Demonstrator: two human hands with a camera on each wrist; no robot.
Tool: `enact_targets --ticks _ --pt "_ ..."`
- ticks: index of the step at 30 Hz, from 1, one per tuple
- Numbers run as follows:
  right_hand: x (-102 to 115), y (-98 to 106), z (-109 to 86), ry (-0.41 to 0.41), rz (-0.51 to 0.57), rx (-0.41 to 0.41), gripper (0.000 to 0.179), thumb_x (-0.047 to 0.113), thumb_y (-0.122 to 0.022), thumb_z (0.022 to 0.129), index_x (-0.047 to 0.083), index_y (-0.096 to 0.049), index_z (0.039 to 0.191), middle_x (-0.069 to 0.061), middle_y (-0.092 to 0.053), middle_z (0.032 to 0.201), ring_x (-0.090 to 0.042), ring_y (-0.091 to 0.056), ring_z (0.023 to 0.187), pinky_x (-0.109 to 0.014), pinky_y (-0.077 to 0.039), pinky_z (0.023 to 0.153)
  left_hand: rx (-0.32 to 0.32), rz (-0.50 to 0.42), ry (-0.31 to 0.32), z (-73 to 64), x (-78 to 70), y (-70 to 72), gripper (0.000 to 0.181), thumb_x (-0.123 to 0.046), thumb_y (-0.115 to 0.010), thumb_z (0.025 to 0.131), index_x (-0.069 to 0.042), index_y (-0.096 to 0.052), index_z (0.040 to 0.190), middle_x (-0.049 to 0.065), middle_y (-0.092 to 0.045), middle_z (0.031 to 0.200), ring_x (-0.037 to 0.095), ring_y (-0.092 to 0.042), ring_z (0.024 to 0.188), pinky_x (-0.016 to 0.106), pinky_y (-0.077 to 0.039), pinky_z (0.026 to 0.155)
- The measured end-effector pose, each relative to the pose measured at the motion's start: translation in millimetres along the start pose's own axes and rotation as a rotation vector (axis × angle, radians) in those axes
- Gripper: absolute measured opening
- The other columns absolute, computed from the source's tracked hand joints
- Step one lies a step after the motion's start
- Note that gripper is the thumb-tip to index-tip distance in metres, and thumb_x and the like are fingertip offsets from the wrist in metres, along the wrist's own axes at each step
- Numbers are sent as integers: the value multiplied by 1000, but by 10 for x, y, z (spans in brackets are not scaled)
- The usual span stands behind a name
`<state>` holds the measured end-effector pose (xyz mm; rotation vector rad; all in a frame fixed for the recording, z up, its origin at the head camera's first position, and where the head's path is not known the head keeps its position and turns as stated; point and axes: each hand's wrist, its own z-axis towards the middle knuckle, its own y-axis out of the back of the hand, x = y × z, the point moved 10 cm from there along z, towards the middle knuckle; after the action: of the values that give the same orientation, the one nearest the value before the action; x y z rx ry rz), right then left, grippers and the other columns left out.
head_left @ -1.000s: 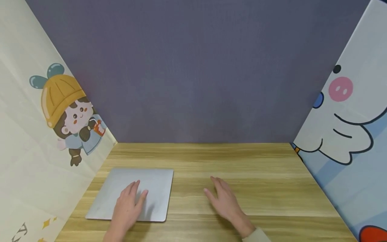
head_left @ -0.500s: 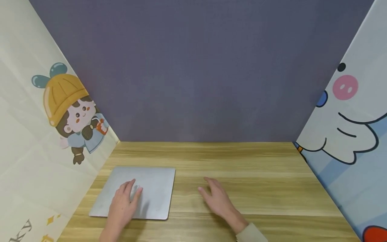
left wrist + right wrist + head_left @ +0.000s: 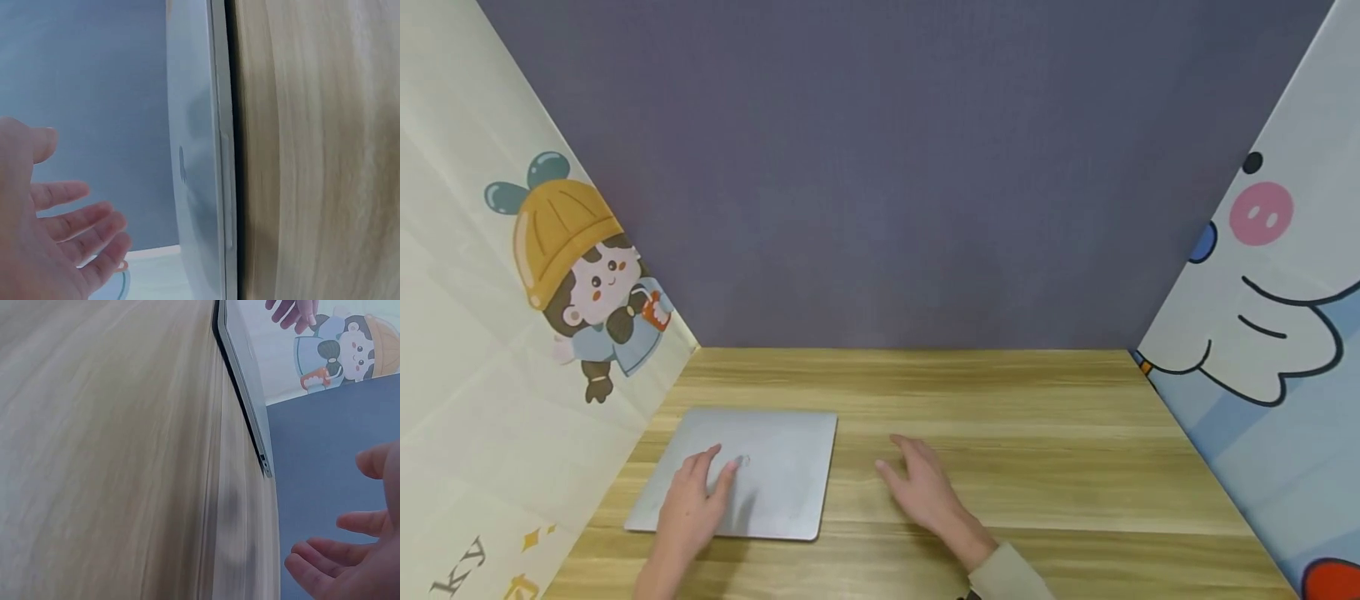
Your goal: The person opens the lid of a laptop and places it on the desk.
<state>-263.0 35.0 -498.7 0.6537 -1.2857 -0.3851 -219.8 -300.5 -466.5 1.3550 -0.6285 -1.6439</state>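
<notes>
A closed silver laptop (image 3: 782,475) lies flat on the left part of the wooden table. My left hand (image 3: 688,500) hovers over its lid, fingers extended and thumb apart; in the left wrist view a gap shows between that hand (image 3: 62,231) and the lid (image 3: 190,144). To the right of the laptop, my right hand (image 3: 925,492) hangs above the bare wood with relaxed fingers and holds nothing. The right wrist view has the laptop's side edge (image 3: 247,387) with ports near its corner, and the right hand's spread fingers (image 3: 340,550) beside it.
The wood-grain table (image 3: 1037,467) runs back to a dark grey panel (image 3: 910,183). Cartoon-printed panels flank it, a cream one (image 3: 467,333) on the left and a light blue and white one (image 3: 1300,450) on the right.
Both hands have drifted left in the head view, the left one further across the lid and the right one nearer the laptop. The camera view has shifted slightly; the laptop stays closed.
</notes>
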Motion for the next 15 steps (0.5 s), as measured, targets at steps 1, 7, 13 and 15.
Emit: enact_targets --ticks 1,7,13,15 --pt "16 -14 8 2 1 2 64 48 -55 102 2 -49 147 -22 -51 146 -43 -48 132 -62 -39 109 -8 -3 -1 2 13 13 54 -37 -51 107 8 -52 138 34 -54 131 53 -50 121 68 -42 96" --pt "86 -105 41 -2 11 24 66 50 -55 102 3 -48 147 -23 -49 147 -44 -46 135 -63 -38 110 -43 -8 -6 25 74 76 51 -35 -52 107 8 -55 135 31 -59 122 48 -55 114 65 -46 91" --pt "148 -166 69 5 31 29 65 48 -55 102 3 -49 147 -22 -51 146 -45 -46 135 -63 -37 110 -32 -1 28 49 163 118 53 -36 -50 107 9 -54 135 32 -57 123 48 -55 115 64 -46 90" --pt "166 -185 79 9 36 31 64 47 -56 102 2 -49 147 -22 -51 146 -44 -46 134 -62 -37 110 -32 0 32 63 188 132 53 -35 -50 107 10 -54 135 32 -57 123 48 -55 114 64 -46 90"
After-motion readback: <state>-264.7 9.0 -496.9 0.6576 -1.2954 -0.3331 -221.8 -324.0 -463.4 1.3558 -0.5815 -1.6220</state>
